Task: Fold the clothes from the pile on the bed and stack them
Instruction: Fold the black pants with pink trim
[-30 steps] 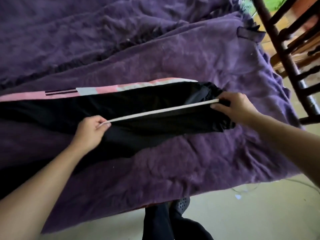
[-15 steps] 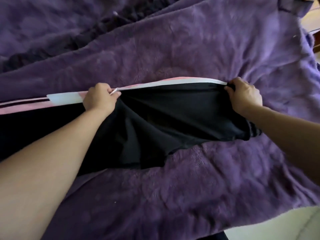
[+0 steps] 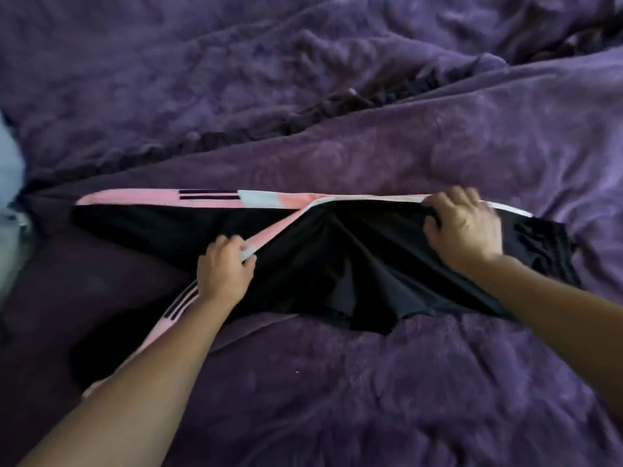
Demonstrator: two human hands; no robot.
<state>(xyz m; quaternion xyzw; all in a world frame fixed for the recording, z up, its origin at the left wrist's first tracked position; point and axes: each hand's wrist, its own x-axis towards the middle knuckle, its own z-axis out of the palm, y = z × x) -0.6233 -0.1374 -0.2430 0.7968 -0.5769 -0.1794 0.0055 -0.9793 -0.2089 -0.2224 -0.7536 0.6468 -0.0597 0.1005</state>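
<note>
On purple blanket (image 3: 438, 382), left hand (image 3: 224, 269) pinching black trousers (image 3: 337, 264), right hand (image 3: 462, 227) gripping waistband.

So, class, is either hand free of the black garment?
No: the left hand and the right hand both grip the black garment.

The bed (image 3: 101, 79) is covered across the whole view by a crumpled purple plush blanket (image 3: 371, 399). A dark ruffled seam (image 3: 337, 109) runs diagonally from the left edge toward the upper right corner. A blurred pale blue-grey item (image 3: 10, 183) lies at the left edge; lighting is soft and dim.
</note>
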